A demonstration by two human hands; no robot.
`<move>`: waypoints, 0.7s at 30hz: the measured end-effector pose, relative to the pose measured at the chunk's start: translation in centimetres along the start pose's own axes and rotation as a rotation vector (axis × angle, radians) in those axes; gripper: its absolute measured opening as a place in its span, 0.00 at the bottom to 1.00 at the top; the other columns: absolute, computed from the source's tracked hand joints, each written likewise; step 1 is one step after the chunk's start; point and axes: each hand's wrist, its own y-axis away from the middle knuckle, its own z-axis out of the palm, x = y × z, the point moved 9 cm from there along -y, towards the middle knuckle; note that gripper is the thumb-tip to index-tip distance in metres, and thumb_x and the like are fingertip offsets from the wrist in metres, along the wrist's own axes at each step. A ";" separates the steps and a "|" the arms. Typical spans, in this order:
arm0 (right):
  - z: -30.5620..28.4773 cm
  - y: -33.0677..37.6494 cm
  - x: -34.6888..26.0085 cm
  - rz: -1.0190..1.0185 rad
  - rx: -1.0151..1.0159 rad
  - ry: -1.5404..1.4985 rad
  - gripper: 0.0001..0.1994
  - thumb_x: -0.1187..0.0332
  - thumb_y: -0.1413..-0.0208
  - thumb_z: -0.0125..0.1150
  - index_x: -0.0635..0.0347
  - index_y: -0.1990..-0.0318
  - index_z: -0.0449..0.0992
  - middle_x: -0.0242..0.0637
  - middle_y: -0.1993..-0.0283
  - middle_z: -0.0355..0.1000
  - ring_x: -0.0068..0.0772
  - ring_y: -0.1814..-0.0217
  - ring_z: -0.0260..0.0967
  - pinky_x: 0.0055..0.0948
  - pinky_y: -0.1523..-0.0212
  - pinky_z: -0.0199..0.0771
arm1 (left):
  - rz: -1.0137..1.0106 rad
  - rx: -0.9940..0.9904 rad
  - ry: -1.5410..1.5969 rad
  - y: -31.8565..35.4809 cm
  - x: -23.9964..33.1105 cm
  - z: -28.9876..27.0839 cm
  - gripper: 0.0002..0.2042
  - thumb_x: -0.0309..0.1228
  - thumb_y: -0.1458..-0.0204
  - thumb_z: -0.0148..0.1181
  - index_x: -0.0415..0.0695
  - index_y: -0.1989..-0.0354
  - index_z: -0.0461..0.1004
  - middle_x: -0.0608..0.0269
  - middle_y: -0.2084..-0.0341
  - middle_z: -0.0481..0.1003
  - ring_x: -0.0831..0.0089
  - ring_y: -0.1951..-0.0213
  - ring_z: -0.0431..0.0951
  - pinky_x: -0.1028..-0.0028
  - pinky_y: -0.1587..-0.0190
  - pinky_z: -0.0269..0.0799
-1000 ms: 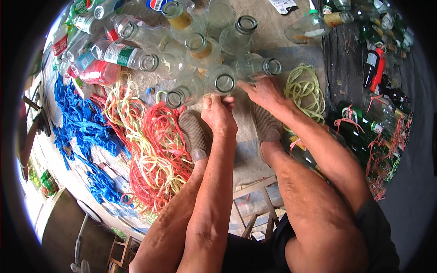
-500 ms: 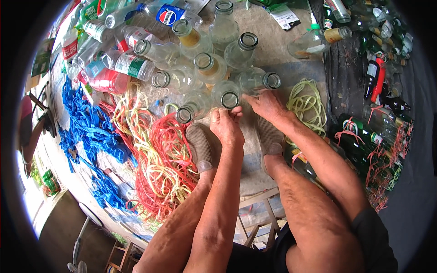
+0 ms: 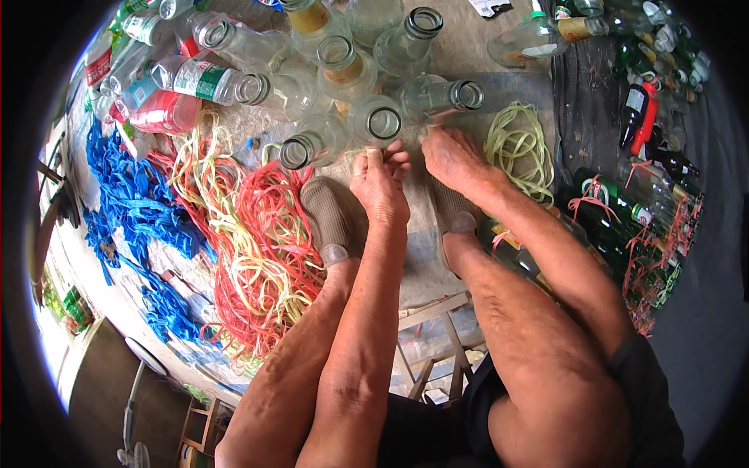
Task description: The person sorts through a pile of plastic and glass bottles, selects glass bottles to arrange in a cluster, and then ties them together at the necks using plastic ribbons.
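A cluster of clear glass bottles (image 3: 374, 121) stands upright in front of me, with their open mouths facing up. Just below the nearest bottle is my left hand (image 3: 380, 186), its fingers curled and thumb pressed in; whatever it pinches is too small to make out. My right hand (image 3: 455, 158) is beside it to the right, below the rightmost bottle (image 3: 441, 97) of the cluster. Its fingers are bent together, and what they hold, if anything, is hidden. My slippered feet stand on either side of my left hand.
Red and yellow plastic strips (image 3: 261, 242) lie heaped to the left, with blue strips (image 3: 144, 210) beyond. A yellow-green coil (image 3: 519, 152) lies right of my foot. Plastic bottles (image 3: 207, 82) fill the far left; green and dark glass bottles (image 3: 616, 242) line the right.
The view has tilted, so the bottles and strips sit higher in the picture. My right hand's fingers have drawn in from a stretched-out finger; my left hand stays close to the nearest bottle.
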 end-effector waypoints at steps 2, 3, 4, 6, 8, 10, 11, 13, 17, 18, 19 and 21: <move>0.6 -0.2 0.8 0.016 -0.108 -0.017 0.17 0.59 0.35 0.51 0.69 0.58 0.74 0.63 0.59 0.75 0.66 0.55 0.74 0.57 0.54 0.72 | -0.031 -0.007 -0.015 0.5 -0.4 0.0 0.06 0.31 0.34 0.51 0.43 0.57 0.71 0.58 0.66 0.80 0.73 0.72 0.77 0.75 0.69 0.75; 0.5 -0.4 0.6 0.013 -0.116 -0.092 0.17 0.60 0.36 0.51 0.70 0.58 0.73 0.63 0.58 0.75 0.66 0.53 0.73 0.56 0.53 0.71 | -0.039 -0.010 -0.031 0.5 -0.5 -0.2 0.06 0.32 0.34 0.51 0.43 0.57 0.72 0.59 0.68 0.80 0.74 0.74 0.76 0.75 0.70 0.73; 0.4 -0.5 0.4 0.011 -0.124 -0.166 0.17 0.60 0.36 0.51 0.70 0.58 0.73 0.63 0.57 0.75 0.66 0.51 0.73 0.55 0.52 0.71 | -0.046 -0.013 -0.046 0.6 -0.6 -0.4 0.06 0.32 0.34 0.52 0.43 0.58 0.72 0.61 0.70 0.79 0.75 0.75 0.74 0.76 0.71 0.72; 0.1 -0.6 0.4 0.021 -0.179 -0.211 0.17 0.62 0.37 0.50 0.71 0.55 0.73 0.61 0.56 0.75 0.61 0.48 0.73 0.50 0.49 0.71 | -0.084 -0.069 -0.032 0.9 -1.0 0.1 0.06 0.32 0.34 0.53 0.44 0.58 0.72 0.62 0.72 0.79 0.77 0.76 0.73 0.76 0.72 0.71; 0.4 -0.9 1.2 -0.061 -0.245 -0.324 0.19 0.61 0.38 0.50 0.70 0.50 0.73 0.57 0.57 0.76 0.58 0.50 0.74 0.48 0.48 0.71 | -0.133 -0.118 -0.024 1.6 -1.7 1.3 0.05 0.32 0.35 0.54 0.44 0.59 0.73 0.65 0.74 0.76 0.78 0.77 0.71 0.77 0.73 0.69; -0.1 -0.3 0.2 -0.089 -0.270 -0.489 0.22 0.63 0.41 0.51 0.67 0.43 0.73 0.42 0.65 0.75 0.39 0.64 0.73 0.37 0.63 0.73 | -0.193 -0.114 0.036 2.2 -2.1 1.8 0.06 0.32 0.35 0.54 0.44 0.59 0.73 0.67 0.75 0.75 0.79 0.77 0.70 0.77 0.74 0.67; 0.3 0.1 0.5 -0.003 -0.371 -0.603 0.22 0.65 0.42 0.51 0.65 0.42 0.73 0.38 0.67 0.73 0.32 0.67 0.69 0.32 0.68 0.70 | -0.224 -0.113 0.067 2.5 -2.4 2.0 0.06 0.33 0.36 0.54 0.44 0.59 0.73 0.68 0.76 0.74 0.79 0.77 0.69 0.77 0.74 0.67; 0.5 1.1 -0.6 0.164 -0.577 -0.833 0.23 0.67 0.44 0.51 0.62 0.41 0.73 0.29 0.71 0.68 0.20 0.74 0.61 0.22 0.78 0.62 | -0.228 -0.118 0.041 2.6 -2.1 2.0 0.07 0.34 0.35 0.54 0.45 0.58 0.72 0.71 0.78 0.70 0.80 0.79 0.64 0.78 0.76 0.61; 0.1 1.6 -1.4 0.183 -0.624 -0.977 0.26 0.71 0.48 0.49 0.60 0.38 0.72 0.22 0.72 0.61 0.10 0.76 0.52 0.13 0.83 0.50 | -0.255 -0.170 -0.028 3.1 -1.9 3.0 0.09 0.35 0.35 0.54 0.44 0.55 0.73 0.73 0.80 0.66 0.82 0.81 0.59 0.79 0.77 0.56; 0.3 1.7 -1.9 0.138 -0.672 -0.994 0.21 0.68 0.45 0.52 0.60 0.44 0.74 0.21 0.73 0.61 0.09 0.77 0.51 0.12 0.83 0.48 | -0.253 -0.184 -0.054 3.2 -1.9 3.0 0.09 0.35 0.35 0.54 0.44 0.55 0.74 0.74 0.80 0.64 0.82 0.81 0.58 0.79 0.77 0.54; 0.8 1.6 -1.4 0.157 -0.686 -0.986 0.18 0.67 0.44 0.52 0.59 0.46 0.75 0.21 0.73 0.61 0.09 0.77 0.50 0.12 0.84 0.48 | -0.264 -0.199 -0.060 3.1 -1.9 3.0 0.10 0.36 0.35 0.55 0.44 0.55 0.75 0.74 0.80 0.64 0.82 0.82 0.58 0.79 0.78 0.55; 1.8 1.5 -0.5 0.198 -0.712 -0.968 0.13 0.65 0.42 0.54 0.59 0.52 0.75 0.20 0.73 0.61 0.08 0.78 0.50 0.12 0.84 0.46 | -0.287 -0.230 -0.071 2.9 -2.0 3.1 0.10 0.37 0.35 0.56 0.43 0.55 0.76 0.74 0.81 0.65 0.83 0.83 0.59 0.79 0.80 0.55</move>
